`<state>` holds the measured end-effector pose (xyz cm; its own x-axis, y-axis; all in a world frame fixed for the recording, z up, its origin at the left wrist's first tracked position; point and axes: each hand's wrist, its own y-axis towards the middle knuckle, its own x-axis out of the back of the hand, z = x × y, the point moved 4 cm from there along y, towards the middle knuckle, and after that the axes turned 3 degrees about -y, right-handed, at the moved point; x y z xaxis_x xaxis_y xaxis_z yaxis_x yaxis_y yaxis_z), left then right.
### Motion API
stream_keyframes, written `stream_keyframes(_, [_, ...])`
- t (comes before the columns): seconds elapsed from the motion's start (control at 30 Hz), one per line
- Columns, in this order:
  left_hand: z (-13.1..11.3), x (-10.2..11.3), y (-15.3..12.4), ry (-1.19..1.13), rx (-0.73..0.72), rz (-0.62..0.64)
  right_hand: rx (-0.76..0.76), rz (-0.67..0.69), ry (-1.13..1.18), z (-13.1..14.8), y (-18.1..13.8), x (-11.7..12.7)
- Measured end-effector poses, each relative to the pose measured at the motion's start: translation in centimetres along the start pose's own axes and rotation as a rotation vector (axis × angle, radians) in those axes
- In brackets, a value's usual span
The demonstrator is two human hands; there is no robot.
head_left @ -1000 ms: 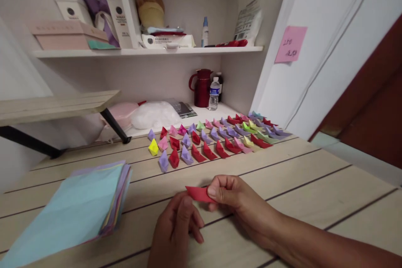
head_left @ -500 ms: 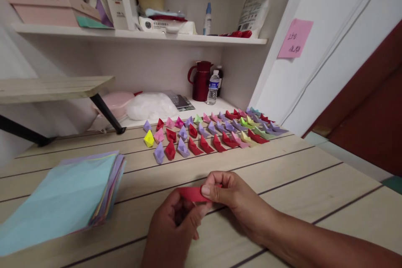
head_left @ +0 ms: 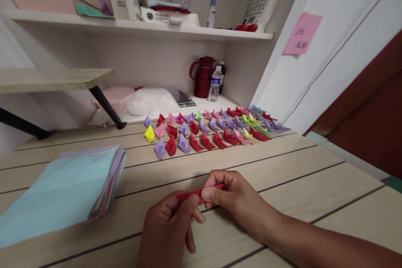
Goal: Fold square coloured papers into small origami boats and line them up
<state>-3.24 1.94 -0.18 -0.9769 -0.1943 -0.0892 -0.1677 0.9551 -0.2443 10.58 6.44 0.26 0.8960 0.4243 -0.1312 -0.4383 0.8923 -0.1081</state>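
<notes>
A folded piece of red paper [head_left: 186,195] is pinched between my two hands, just above the wooden table [head_left: 282,180]. My left hand [head_left: 174,222] grips its left end with thumb and forefinger. At its middle and right, my right hand [head_left: 224,190] closes thumb over fingers, and a red tip shows beyond the thumb. Much of the paper is hidden by the fingers. Beyond my hands stand rows of small folded paper boats, among them a red boat [head_left: 171,145], a purple boat [head_left: 160,148] and a yellow boat [head_left: 150,134].
To the left lies a stack of coloured paper [head_left: 63,192], light blue on top. A small raised wooden shelf [head_left: 53,80] on black legs stands behind it. At the back are a red jug [head_left: 203,77], a water bottle [head_left: 215,83] and a white plastic bag [head_left: 153,101].
My left thumb has moved up onto the red paper, which now looks narrower and more tightly pressed. My right hand keeps nearly the same pinch. The camera view has shifted slightly.
</notes>
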Motion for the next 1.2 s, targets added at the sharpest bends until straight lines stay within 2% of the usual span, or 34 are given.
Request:
stream_keyframes(0.17, [0.2,0.0,0.1,0.003,-0.003,0.075,-0.008,-0.015,0.018,0.1,0.3,0.2])
stream_keyframes(0.33, [-0.1,0.0,0.2,0.018,-0.139,-0.013,0.064,-0.018,-0.159,0.6,0.2,0.4])
stream_keyframes(0.47, [-0.3,0.2,0.2,0.185,-0.338,-0.131,0.244,-0.062,-0.451,1.8,-0.3,0.7])
stream_keyframes(0.57, [-0.7,0.6,0.1,0.364,-0.522,-0.19,0.433,-0.028,-0.649,2.5,-0.7,0.4])
stream_keyframes(0.67, [-0.8,1.0,0.3,0.529,-0.607,-0.189,0.56,0.01,-0.781,2.7,-1.0,0.2])
stream_keyframes(0.73, [-0.9,0.9,0.5,0.657,-0.633,-0.139,0.593,0.02,-0.812,2.7,-1.0,0.1])
stream_keyframes(0.83, [-1.0,0.6,0.7,0.751,-0.605,-0.014,0.62,0.047,-0.826,2.7,-1.1,-0.1])
stream_keyframes(0.93, [-0.9,0.5,0.7,0.649,-0.502,0.025,0.573,0.052,-0.761,2.9,-1.2,-0.1])
stream_keyframes(1.1, [-0.1,-0.2,0.3,0.205,-0.25,0.097,0.278,0.09,-0.262,1.9,-0.7,0.1])
stream_keyframes(1.2, [-0.3,0.0,0.2,0.04,-0.159,0.083,0.221,0.121,-0.005,1.1,-0.1,0.1])
